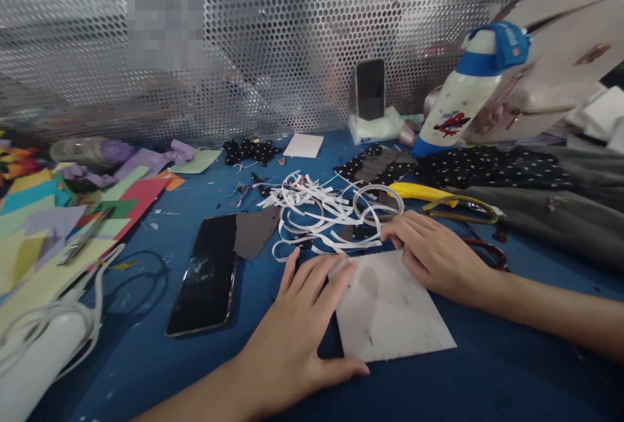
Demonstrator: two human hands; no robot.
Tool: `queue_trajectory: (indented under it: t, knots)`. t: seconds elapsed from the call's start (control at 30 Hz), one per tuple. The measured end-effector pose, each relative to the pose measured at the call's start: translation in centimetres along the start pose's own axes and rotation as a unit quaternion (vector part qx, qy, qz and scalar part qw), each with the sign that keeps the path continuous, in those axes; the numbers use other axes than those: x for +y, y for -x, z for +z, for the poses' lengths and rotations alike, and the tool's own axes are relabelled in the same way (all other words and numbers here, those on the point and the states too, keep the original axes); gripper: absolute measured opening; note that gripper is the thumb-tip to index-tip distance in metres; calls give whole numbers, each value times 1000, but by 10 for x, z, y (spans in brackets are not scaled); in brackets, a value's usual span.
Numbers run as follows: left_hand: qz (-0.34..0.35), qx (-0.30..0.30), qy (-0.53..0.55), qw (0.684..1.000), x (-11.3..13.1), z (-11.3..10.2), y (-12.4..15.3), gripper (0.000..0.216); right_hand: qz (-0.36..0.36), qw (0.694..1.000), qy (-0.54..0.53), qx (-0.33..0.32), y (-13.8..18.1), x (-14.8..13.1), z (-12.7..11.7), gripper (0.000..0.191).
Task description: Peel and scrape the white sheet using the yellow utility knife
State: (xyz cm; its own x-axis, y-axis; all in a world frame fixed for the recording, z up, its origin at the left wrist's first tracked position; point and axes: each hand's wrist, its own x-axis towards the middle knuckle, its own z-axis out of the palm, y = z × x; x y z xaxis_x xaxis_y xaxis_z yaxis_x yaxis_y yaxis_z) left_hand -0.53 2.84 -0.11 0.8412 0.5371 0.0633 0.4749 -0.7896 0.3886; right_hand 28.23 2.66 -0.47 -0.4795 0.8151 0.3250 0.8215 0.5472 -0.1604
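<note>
A square white sheet (390, 311) with a few dark specks lies flat on the blue table. My left hand (297, 318) is open along its left side, fingers spread and the thumb on its lower left corner. At the upper right edge of the sheet is my right hand (429, 253), its fingers curled together with the tips beside a white strip. Whether anything is pinched in them is hidden. Just beyond both hands lies a loose tangle of thin white strips (316, 204). A dark grey scrap (257, 232) overlaps a black phone (207, 272) left of my left hand.
A yellow cutter (422, 192) and scissors with an olive handle (461, 207) lie beyond my right hand. Coloured papers (141, 204) and a white cable (100, 285) are at left. A bottle (458, 97), an upright phone (370, 89) and a bag (550, 77) stand by the perforated metal panel (273, 32).
</note>
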Motion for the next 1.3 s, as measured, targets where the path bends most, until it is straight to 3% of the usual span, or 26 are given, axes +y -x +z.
queue_trajectory:
  t: [1.3]
  knots:
    - [-1,-2,0,1000,-1,1,0,92,-10,999,-35,1,1,3,1,33]
